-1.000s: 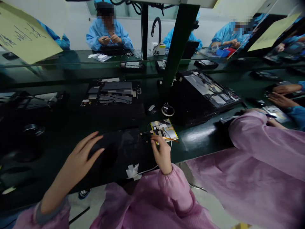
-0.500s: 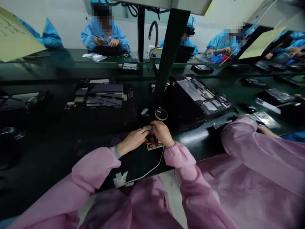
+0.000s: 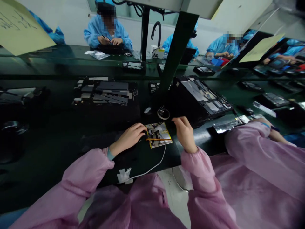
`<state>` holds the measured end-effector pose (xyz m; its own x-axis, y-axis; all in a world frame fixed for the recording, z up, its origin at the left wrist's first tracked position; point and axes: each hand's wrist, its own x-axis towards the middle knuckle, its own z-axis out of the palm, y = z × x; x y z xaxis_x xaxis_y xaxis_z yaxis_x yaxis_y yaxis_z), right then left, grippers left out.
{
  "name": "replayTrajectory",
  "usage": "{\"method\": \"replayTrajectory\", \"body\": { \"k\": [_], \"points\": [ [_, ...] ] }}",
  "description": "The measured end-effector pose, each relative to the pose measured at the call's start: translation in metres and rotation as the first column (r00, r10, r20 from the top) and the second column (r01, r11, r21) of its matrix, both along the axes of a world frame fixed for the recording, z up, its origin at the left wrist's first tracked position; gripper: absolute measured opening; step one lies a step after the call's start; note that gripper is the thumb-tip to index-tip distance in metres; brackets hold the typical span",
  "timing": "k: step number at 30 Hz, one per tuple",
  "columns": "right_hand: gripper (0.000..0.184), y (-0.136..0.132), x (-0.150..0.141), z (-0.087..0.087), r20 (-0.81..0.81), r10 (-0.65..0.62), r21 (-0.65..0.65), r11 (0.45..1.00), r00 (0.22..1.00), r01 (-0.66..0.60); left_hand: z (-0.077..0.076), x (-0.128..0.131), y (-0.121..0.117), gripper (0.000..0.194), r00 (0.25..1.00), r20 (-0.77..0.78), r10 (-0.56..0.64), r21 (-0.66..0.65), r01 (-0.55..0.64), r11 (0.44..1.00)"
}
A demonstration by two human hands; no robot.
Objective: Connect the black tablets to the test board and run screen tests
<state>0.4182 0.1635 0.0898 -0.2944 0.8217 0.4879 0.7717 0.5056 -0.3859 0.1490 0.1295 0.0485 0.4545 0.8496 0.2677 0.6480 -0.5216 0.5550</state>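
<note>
A thin silvery panel [image 3: 164, 129] with yellow edges lies on the dark green bench, dark parts and an orange strip [image 3: 158, 139] across its face. My left hand [image 3: 130, 136] is at the panel's left edge, fingers stretched out and thumb apart, with nothing visible in it. To the right of the panel, my right hand [image 3: 186, 133] is raised off it, its fingers bent together; whether a small thing is between the fingertips is hidden. A white cable [image 3: 160, 163] runs from white tape [image 3: 124, 175] at the bench edge up to the panel.
Behind the panel stands a small round holder with a white ring [image 3: 163, 113]. Device parts lie in a stack [image 3: 107, 92] at back left and on a black tray stack [image 3: 202, 98] at right. A green post [image 3: 175, 47] rises between. A co-worker's pink sleeve [image 3: 247, 136] is close at right.
My hands have come apart: the right has moved off to the right, the left slightly left. The panel, earlier mostly covered by them, now shows. The view has shifted a little.
</note>
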Motion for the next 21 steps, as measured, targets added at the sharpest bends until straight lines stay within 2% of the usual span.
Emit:
{"method": "replayTrajectory", "body": {
  "k": [3, 5, 7, 10, 12, 14, 16, 18, 19, 21],
  "points": [
    [0.026, -0.030, 0.045, 0.000, 0.001, 0.103, -0.074, 0.992, 0.995, -0.102, -0.009, 0.000, 0.008, 0.021, 0.993, -0.101, -0.064, -0.017, 0.063, 0.998],
    [0.024, -0.042, 0.065, -0.010, 0.054, 0.170, -0.124, 0.979, 0.984, -0.162, -0.013, 0.003, 0.012, 0.021, 0.976, -0.201, -0.084, -0.030, 0.080, 0.996],
    [0.029, -0.047, 0.073, -0.022, 0.144, 0.190, -0.145, 0.975, 0.971, -0.169, -0.014, 0.007, 0.015, 0.021, 0.960, -0.267, -0.084, -0.036, 0.077, 0.996],
    [0.042, -0.047, 0.059, -0.035, 0.312, 0.155, -0.140, 0.983, 0.937, -0.116, -0.014, 0.013, 0.013, 0.021, 0.954, -0.286, -0.090, -0.044, 0.081, 0.996],
    [0.050, -0.047, 0.040, -0.035, 0.399, 0.118, -0.125, 0.989, 0.909, -0.074, -0.013, 0.016, 0.010, 0.021, 0.950, -0.299, -0.089, -0.032, 0.083, 0.996],
    [0.057, -0.047, 0.020, -0.030, 0.441, 0.152, -0.142, 0.985, 0.884, -0.099, -0.011, 0.018, 0.007, 0.021, 0.939, -0.336, -0.072, -0.006, 0.074, 0.997],
    [0.061, -0.045, 0.003, -0.023, 0.419, 0.293, -0.203, 0.953, 0.860, -0.226, -0.009, 0.020, 0.005, 0.022, 0.923, -0.381, -0.059, 0.012, 0.068, 0.998],
    [0.058, -0.041, -0.010, -0.022, 0.325, 0.411, -0.256, 0.905, 0.852, -0.339, -0.008, 0.021, 0.006, 0.021, 0.905, -0.423, -0.055, 0.018, 0.069, 0.997],
    [0.054, -0.037, -0.016, -0.024, 0.270, 0.425, -0.263, 0.896, 0.864, -0.359, -0.009, 0.022, 0.006, 0.019, 0.897, -0.438, -0.055, 0.019, 0.070, 0.997],
    [0.041, -0.028, -0.028, -0.034, 0.201, 0.373, -0.252, 0.913, 0.906, -0.320, -0.011, 0.023, 0.008, 0.015, 0.889, -0.455, -0.047, 0.024, 0.065, 0.998]
  ]
}}
